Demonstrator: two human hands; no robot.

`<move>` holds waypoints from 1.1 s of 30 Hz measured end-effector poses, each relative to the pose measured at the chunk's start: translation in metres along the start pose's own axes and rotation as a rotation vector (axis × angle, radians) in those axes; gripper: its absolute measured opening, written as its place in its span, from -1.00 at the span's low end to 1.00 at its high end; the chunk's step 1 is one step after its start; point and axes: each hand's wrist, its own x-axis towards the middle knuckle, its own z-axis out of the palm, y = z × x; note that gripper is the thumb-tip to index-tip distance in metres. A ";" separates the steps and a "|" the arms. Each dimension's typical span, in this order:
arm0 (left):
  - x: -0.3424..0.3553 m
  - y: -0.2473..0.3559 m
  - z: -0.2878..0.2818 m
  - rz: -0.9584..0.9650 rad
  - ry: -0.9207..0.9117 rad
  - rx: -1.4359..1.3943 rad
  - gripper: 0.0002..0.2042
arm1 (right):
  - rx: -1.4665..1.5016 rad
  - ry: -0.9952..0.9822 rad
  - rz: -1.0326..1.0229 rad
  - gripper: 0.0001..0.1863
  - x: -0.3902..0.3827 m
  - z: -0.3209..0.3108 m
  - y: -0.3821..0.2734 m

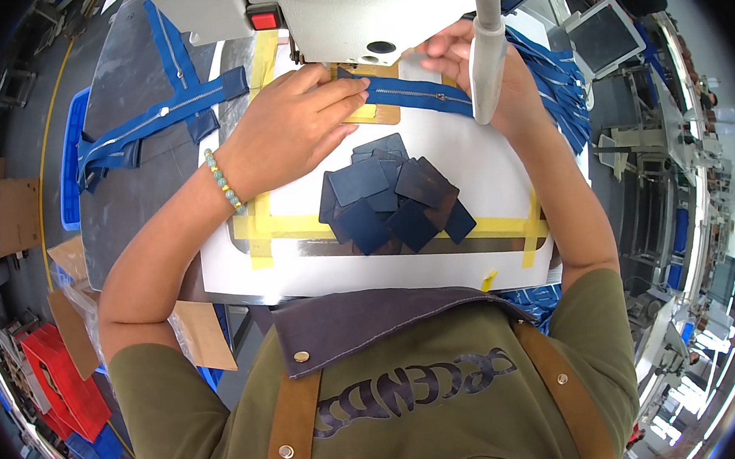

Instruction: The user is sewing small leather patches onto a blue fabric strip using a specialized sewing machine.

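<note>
A blue zipper (413, 92) with pale metal teeth and a slider lies crosswise under the head of a white sewing machine (325, 17). My left hand (294, 123) presses its closed fingers onto the zipper's left end, close to the machine's foot; that end is partly hidden by the fingers. Partly behind the machine's pale lever (488, 73), my right hand (516, 88) has its fingers curled together above the zipper. Something pale shows at those fingertips, too blurred to name. Nearer me, a loose pile of dark blue squarish patches (362, 181) lies on the white work surface (302, 273).
Joined blue zippers with dark end tabs (164, 112) lie at the left. A bundle of blue zippers (559, 85) hangs at the right. Yellow tape (505, 225) borders the work area. A blue crate (77, 157), cardboard boxes (13, 205) and a red bag (64, 374) stand left.
</note>
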 end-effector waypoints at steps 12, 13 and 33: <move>0.001 0.001 0.001 0.031 0.004 0.029 -0.64 | -1.305 -0.221 -0.632 -0.59 -0.030 0.024 0.007; 0.000 0.001 0.002 0.028 0.004 0.028 -0.64 | -1.288 -0.133 -0.634 -0.60 -0.030 0.021 0.009; -0.001 -0.002 0.003 0.036 0.042 0.043 -0.67 | -1.258 -0.119 -0.695 -0.70 -0.029 0.022 0.010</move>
